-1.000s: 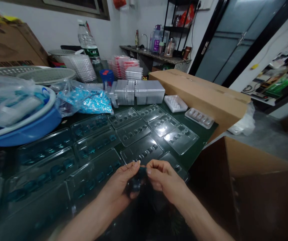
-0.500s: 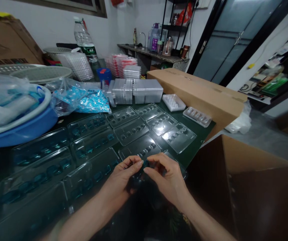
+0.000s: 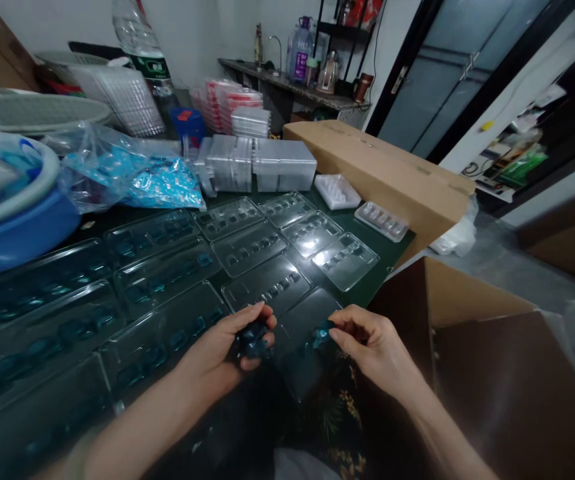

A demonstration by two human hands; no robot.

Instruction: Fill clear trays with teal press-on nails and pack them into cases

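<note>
You stand in a cluttered workroom, with a dark-framed door [image 3: 447, 80] to the right and a counter [image 3: 287, 90] along the far wall. In front of you is a dark green work table [image 3: 367, 283], with a long cardboard carton [image 3: 377, 177] on its far side and an open cardboard box [image 3: 477, 353] at your right. A blue plastic basin [image 3: 17, 233] and a bulging plastic bag of blue pieces [image 3: 132, 177] sit to the left.

Clear plastic blister trays [image 3: 247, 248] lie in rows across the table. The nearer ones on the left hold teal pieces. The trays look thin, light and stiff, and may crack if bent, so they are best taken by their flat rims.

Your left hand [image 3: 217, 350] curls closed around a dark teal clump [image 3: 253, 340], just above a tray's edge. Your right hand [image 3: 377, 343] pinches a small teal piece [image 3: 321, 335] between thumb and fingers. The piece looks light and easy to drop, so keep hold of its body. Its material is too small to tell.
</note>
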